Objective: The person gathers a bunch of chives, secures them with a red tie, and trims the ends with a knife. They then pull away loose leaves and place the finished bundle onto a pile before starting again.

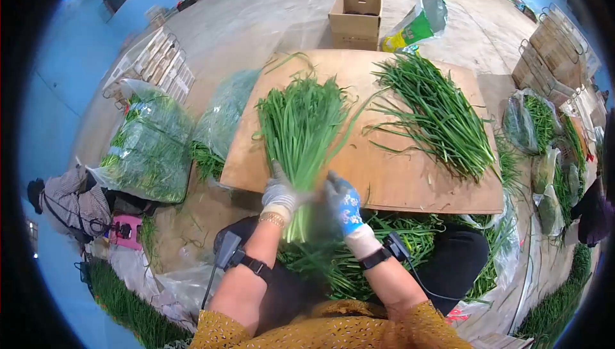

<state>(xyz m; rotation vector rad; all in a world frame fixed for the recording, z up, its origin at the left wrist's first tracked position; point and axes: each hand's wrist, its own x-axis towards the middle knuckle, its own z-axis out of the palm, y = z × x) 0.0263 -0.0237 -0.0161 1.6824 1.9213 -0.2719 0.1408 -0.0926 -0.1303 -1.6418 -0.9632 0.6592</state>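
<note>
Blur leaves the closure of both hands unclear: left hand (280, 196) at the stems of the leafy bunch (301, 124), right hand (346, 205) just beside; worktop (384, 185) partly hides greens (397, 240) below.

The fingertips of the right hand (344, 203) are blurred, as are the stems (306, 198) between the hands, so contact there cannot be told. The bunch (301, 118) hides some fingers of the left hand (278, 196). Nearer the body than the hands, the right forearm (392, 278) covers part of the loose greens (410, 237). Well beyond the hands, the bag's (419, 23) print is too small to read
</note>
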